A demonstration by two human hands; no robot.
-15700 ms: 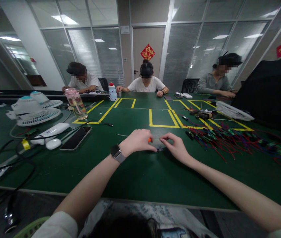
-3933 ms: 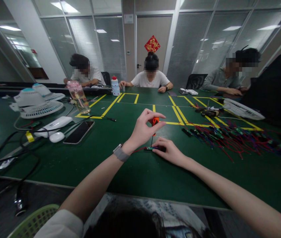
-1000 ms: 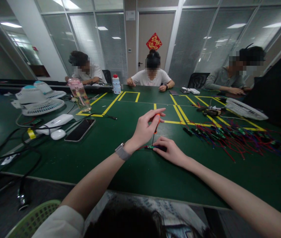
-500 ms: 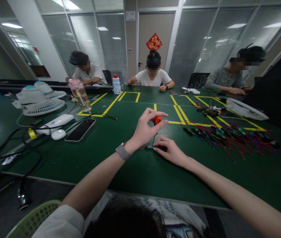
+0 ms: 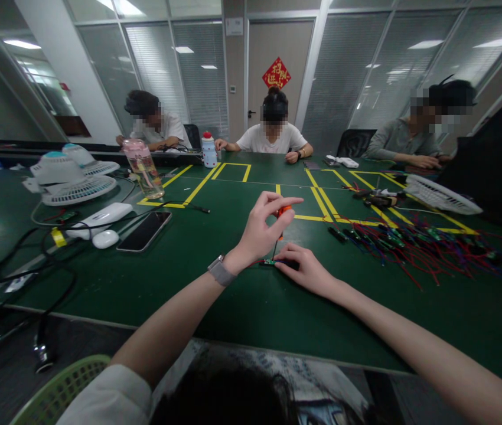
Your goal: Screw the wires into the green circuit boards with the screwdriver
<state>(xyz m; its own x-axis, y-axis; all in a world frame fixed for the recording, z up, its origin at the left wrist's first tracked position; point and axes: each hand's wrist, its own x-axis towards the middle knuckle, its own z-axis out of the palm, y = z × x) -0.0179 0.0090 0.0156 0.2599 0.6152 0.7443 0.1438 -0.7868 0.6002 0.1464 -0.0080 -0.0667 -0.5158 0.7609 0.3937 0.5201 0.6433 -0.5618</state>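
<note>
Directly above a small green circuit board (image 5: 267, 262), the left hand (image 5: 260, 227) holds an orange-handled, thin-shafted screwdriver (image 5: 284, 210). The right hand (image 5: 307, 270) narrowly grips the board's right end.

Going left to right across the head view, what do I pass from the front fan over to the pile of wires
Front fan → phone → blue bottle → left hand → right hand → wires. The screwdriver and board overlap the hands, so I left them out.
</note>
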